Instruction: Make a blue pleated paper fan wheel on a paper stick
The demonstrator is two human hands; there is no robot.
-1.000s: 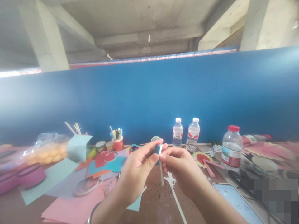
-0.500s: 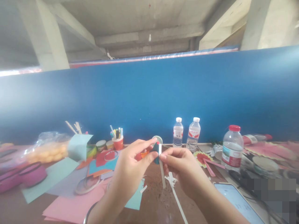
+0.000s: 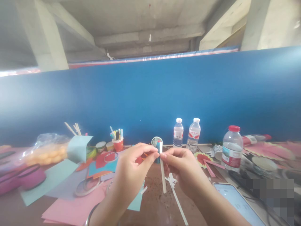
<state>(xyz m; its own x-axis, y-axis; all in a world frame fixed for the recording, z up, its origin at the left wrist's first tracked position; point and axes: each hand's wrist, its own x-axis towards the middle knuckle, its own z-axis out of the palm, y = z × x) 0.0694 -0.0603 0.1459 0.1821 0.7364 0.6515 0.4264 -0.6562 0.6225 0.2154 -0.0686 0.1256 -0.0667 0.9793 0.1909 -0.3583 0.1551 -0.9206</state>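
One white strip (image 3: 163,174) stands nearly upright above the middle of the counter (image 3: 160,212), its short, bright upper part showing above the fingers and its longer part hanging below them. The right hand (image 3: 184,171) pinches it between thumb and index finger, the other fingers curled in behind. What has just changed is on the other side: the left hand (image 3: 131,168), whose thumb and index were parted half a second ago around the line of sight to the teal middle of the small fan (image 3: 156,141), now brings those two fingertips close together right beside the strip. Whether they pinch a thin edge or meet with nothing between them, I cannot tell. The fan's round grille, partly covered by the left fingers a second ago, is in plainer view behind the hands. The right pinch keeps nearly the same place, so the strip seems steadied from that side while the left fingers do the finer handling near its upper part. Below, a second white strip (image 3: 180,205) with torn bits at its far end lies where it was, and a small white scrap (image 3: 144,190) rests near the light-blue paper (image 3: 134,205).
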